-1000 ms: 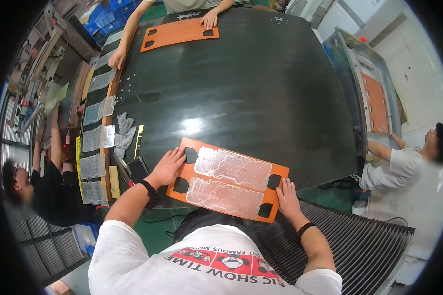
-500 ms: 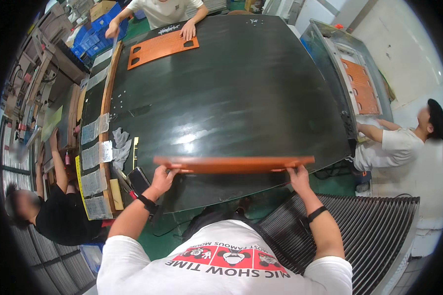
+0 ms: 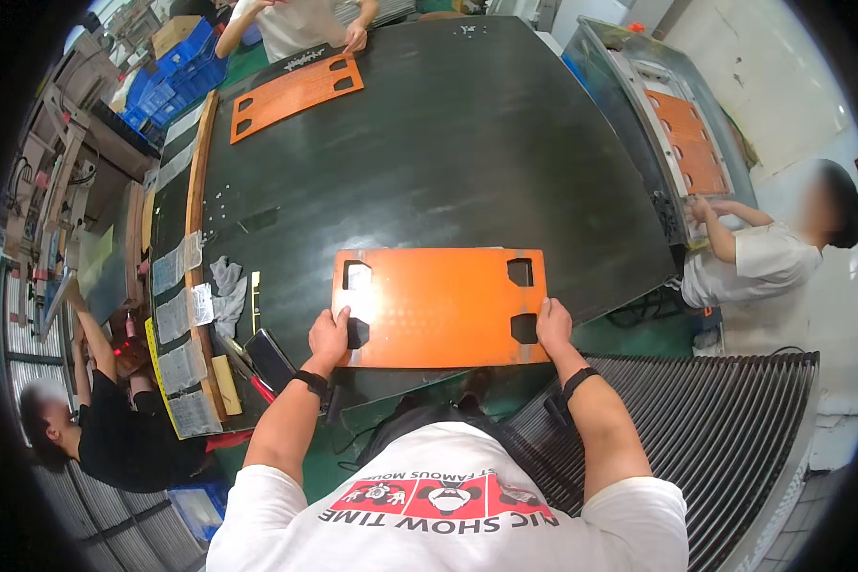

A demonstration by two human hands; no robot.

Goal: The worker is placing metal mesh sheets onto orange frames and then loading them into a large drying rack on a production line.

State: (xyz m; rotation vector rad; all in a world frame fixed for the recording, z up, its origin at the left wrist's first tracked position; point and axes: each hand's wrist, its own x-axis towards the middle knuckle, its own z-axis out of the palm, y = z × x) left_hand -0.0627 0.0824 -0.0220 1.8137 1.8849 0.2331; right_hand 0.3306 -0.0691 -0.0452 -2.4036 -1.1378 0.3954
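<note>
An orange rectangular panel [image 3: 439,310] with a dark cut-out near each corner is between my hands, its broad face turned up toward me, over the near edge of the dark table [image 3: 400,172]. My left hand [image 3: 330,337] grips its left edge beside the lower left cut-out, thumb on top. On the opposite edge, my right hand [image 3: 553,326] is closed around the side by the lower right cut-out. The fingers beneath the panel are hidden.
Another orange panel [image 3: 297,97] lies at the far left, touched by a co-worker's hand [image 3: 355,38]. Along the left run a wooden strip [image 3: 200,191], a grey cloth [image 3: 227,296] and a phone-like black object [image 3: 272,359]. A ribbed black rack [image 3: 677,429] stands at the lower right.
The panel has turned from edge-on to showing its broad face, both my hands still gripping its sides. Across the table, the co-worker's hand has shifted to the other panel's edge.
</note>
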